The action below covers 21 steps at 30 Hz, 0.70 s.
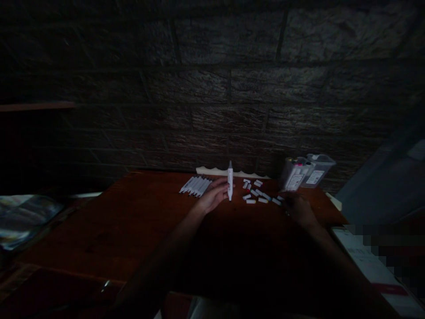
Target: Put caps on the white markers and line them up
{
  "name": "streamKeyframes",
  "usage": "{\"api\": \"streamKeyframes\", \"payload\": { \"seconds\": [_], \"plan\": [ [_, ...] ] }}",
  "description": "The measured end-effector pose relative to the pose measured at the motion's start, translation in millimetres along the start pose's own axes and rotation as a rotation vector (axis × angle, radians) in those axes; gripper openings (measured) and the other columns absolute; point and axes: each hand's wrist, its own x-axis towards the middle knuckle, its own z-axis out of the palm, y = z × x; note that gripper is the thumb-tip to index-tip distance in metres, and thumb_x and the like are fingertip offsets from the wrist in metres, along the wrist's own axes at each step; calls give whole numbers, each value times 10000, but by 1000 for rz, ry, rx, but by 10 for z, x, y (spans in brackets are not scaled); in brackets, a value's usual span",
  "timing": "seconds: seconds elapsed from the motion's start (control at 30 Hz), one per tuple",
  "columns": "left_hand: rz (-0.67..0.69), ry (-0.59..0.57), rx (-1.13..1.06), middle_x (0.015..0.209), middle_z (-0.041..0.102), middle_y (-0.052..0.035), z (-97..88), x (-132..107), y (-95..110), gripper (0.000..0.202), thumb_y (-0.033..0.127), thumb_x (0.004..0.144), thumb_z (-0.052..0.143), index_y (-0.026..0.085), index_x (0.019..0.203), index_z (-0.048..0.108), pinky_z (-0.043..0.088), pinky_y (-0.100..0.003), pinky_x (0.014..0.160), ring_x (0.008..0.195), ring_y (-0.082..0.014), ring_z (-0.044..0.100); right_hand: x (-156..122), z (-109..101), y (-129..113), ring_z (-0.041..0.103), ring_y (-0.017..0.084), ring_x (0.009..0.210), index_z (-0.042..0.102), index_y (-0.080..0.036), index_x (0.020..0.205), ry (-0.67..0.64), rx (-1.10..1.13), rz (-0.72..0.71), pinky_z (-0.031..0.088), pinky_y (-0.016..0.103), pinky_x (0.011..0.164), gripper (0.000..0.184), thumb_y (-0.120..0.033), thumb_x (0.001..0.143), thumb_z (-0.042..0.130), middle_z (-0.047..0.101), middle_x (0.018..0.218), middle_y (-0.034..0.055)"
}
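The scene is very dark. My left hand [212, 195] grips a white marker [230, 179] and holds it upright on the reddish wooden table [133, 221]. Just left of that hand lies a row of several white markers [195, 185]. Several loose white caps [257, 192] are scattered to the right of the upright marker. My right hand [297, 208] rests in shadow at the right end of the caps, its fingers too dark to read.
Two clear plastic marker boxes [303, 175] stand at the table's back right. A pale scalloped strip [212, 171] lies along the back edge against a dark brick wall. Papers [375, 266] lie at the right, and a printed sheet [23, 217] at the left.
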Motion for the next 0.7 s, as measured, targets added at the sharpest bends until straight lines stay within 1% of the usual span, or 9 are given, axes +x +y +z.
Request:
{"api": "streamKeyframes", "payload": {
  "seconds": [0.1, 0.23, 0.4, 0.47, 0.6, 0.7],
  "plan": [
    [-38, -20, 79, 895, 736, -74, 5, 3, -57, 308, 174, 655, 817, 139, 939, 703, 514, -250, 712, 814, -166, 684, -8, -27, -47, 706, 219, 970, 726, -198, 1072, -10, -3, 21, 529, 316, 895, 325, -145, 805, 548, 746, 1059, 78],
    [-102, -35, 175, 887, 737, -70, 33, 24, -185, 326, 235, 648, 834, 145, 938, 715, 517, -239, 673, 778, -160, 677, -7, -73, -89, 710, 207, 928, 713, -188, 1077, -25, 12, 55, 525, 310, 870, 297, -161, 823, 563, 752, 1013, 82],
    [-167, -45, 282, 907, 739, -76, 28, 64, -333, 323, 265, 655, 828, 140, 932, 716, 535, -249, 671, 768, -164, 682, 18, -104, -143, 705, 196, 853, 676, -160, 1063, 35, 112, 112, 524, 278, 761, 262, -178, 816, 591, 744, 985, 104],
    [-181, -69, 294, 916, 741, -85, 16, 75, -348, 304, 247, 670, 817, 134, 933, 714, 540, -255, 691, 778, -168, 687, 18, -120, -178, 701, 188, 829, 650, -148, 1094, 66, 172, 119, 519, 260, 722, 295, -187, 807, 594, 738, 982, 106],
    [-196, -99, 286, 936, 742, -101, 6, 79, -330, 293, 207, 681, 807, 125, 944, 705, 544, -254, 714, 801, -173, 694, 7, -158, -221, 684, 176, 817, 629, -143, 1130, 119, 235, 41, 520, 255, 721, 349, -196, 787, 590, 721, 1013, 106],
    [-202, -105, 278, 918, 740, -88, 8, 71, -319, 306, 196, 663, 821, 128, 937, 703, 546, -247, 696, 778, -164, 692, 5, -158, -192, 687, 182, 815, 651, -154, 1085, 87, 206, 49, 523, 270, 740, 314, -175, 777, 592, 727, 982, 96]
  ]
}}
